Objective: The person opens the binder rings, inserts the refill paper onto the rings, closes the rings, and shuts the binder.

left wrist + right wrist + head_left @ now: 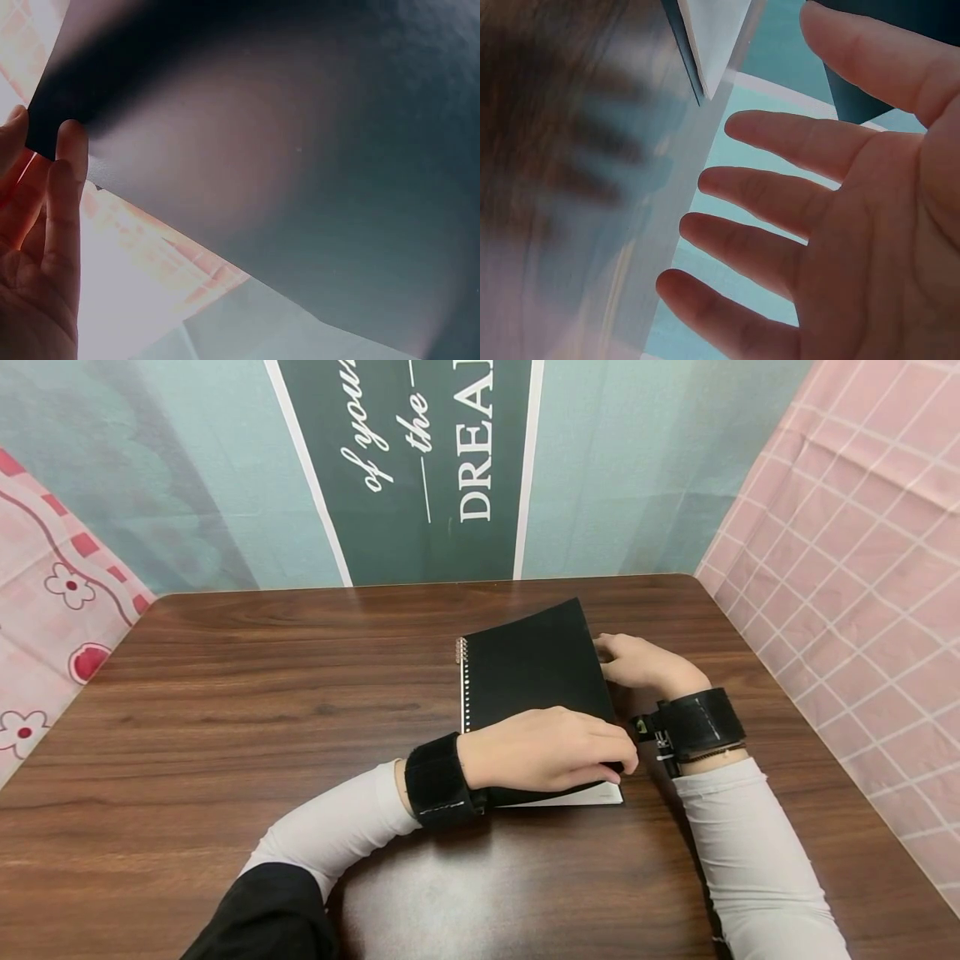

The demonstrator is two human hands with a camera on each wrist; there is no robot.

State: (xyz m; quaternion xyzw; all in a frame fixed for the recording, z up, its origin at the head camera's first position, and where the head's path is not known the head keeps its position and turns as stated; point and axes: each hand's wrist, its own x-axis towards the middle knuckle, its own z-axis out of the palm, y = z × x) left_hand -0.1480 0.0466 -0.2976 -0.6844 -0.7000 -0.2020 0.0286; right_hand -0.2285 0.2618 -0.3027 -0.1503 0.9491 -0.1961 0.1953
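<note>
A spiral-bound notebook point(536, 668) with a black cover lies on the wooden table, its coil along the left side. The cover is partly raised on the right, and white pages show at the near edge. My left hand point(551, 750) reaches across the cover and pinches its near right corner. In the left wrist view, the thumb and fingertips point(71, 142) meet at that corner of the dark cover point(225, 135). My right hand point(648, 664) is beside the notebook's right edge. Its fingers point(754, 195) are spread and hold nothing in the right wrist view, the thumb close to the cover.
The brown wooden table point(247, 718) extends left of the notebook. Behind it hangs a teal cloth point(622, 460) with white lettering. A pink checked cloth point(862, 568) borders the right side, and a pink flowered cloth point(52, 635) the left. Black straps point(438, 781) circle both wrists.
</note>
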